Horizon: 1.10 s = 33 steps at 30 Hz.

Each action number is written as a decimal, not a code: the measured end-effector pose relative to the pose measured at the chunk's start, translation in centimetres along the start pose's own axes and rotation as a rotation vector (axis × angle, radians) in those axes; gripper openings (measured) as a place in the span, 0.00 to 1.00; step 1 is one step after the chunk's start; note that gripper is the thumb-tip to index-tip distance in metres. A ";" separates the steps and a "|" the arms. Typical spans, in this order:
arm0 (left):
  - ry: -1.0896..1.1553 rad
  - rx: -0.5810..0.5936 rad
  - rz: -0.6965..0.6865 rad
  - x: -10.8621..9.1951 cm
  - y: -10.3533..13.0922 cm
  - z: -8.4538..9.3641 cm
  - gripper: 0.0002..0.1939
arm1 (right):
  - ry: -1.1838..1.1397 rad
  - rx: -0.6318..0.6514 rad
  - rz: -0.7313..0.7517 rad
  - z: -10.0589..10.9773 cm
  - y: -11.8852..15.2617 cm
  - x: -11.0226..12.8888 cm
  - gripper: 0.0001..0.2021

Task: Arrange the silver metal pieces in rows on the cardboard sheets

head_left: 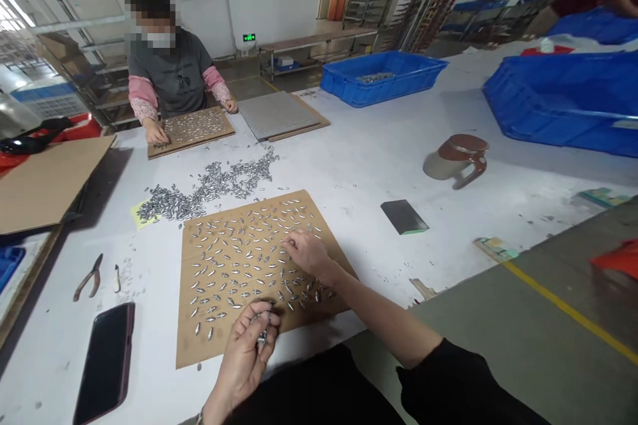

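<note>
A brown cardboard sheet [192,345] lies in front of me, covered with spaced-out small silver metal pieces [226,257], pointed at both ends. My left hand [252,339] is curled above its near edge, closed around several of these pieces. Over the right part of the sheet, my right hand [306,252] is pinched, fingertips close to the pieces lying there; whatever sits between them is too small to make out. Beyond the sheet spreads a loose heap of the same pieces [172,204], partly on a yellow paper [137,214].
Pliers [90,279], a small knife-like tool [117,279] and a phone [107,358] lie at left. A dark block [403,216], a lidded mug [456,158] and blue bins [383,80] are at right. Across the table a co-worker [174,73] handles pieces on another board [192,148].
</note>
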<state>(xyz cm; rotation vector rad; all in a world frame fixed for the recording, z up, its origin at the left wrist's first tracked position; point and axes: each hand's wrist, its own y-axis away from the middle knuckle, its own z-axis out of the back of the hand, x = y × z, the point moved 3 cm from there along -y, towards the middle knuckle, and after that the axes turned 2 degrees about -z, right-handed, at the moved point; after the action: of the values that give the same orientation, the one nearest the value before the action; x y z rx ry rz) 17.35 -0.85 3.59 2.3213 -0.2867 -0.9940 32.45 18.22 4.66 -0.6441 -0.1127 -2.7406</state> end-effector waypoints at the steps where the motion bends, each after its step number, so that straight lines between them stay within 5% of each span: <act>1: -0.002 0.007 0.000 0.0 0.0 0.0 0.17 | 0.011 -0.003 -0.008 -0.3 0.0 0.0 0.11; 9: -0.078 0.061 -0.021 0.1 -0.3 -0.5 0.20 | -0.080 -0.117 0.014 1.8 1.7 0.2 0.08; 11: -0.088 0.050 -0.036 0.1 -0.3 -0.6 0.21 | -0.232 -0.105 0.142 2.5 3.9 1.0 0.09; 15: -0.103 0.068 -0.079 0.1 -0.4 -0.9 0.23 | -0.562 0.144 0.476 2.2 9.6 3.5 0.07; 20: -0.146 0.109 -0.080 1.0 -1.0 -1.2 0.25 | -0.741 0.130 0.346 1.1 12.5 4.2 0.05; 25: -0.092 0.109 -0.050 0.9 -0.7 -1.2 0.22 | -0.669 0.119 0.302 0.8 10.5 3.4 0.07; 29: 0.011 0.036 0.046 0.3 0.1 -0.8 0.24 | -0.337 -0.040 0.199 0.7 6.0 2.0 0.08; 33: -0.066 0.098 -0.015 0.2 0.3 -0.7 0.21 | -0.045 0.036 0.121 -0.5 2.2 2.1 0.11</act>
<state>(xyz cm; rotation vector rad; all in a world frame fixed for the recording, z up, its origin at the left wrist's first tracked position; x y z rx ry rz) 18.00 -0.89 4.03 2.3848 -0.3520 -1.0883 31.22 15.42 5.10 -0.6805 -0.1290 -2.6030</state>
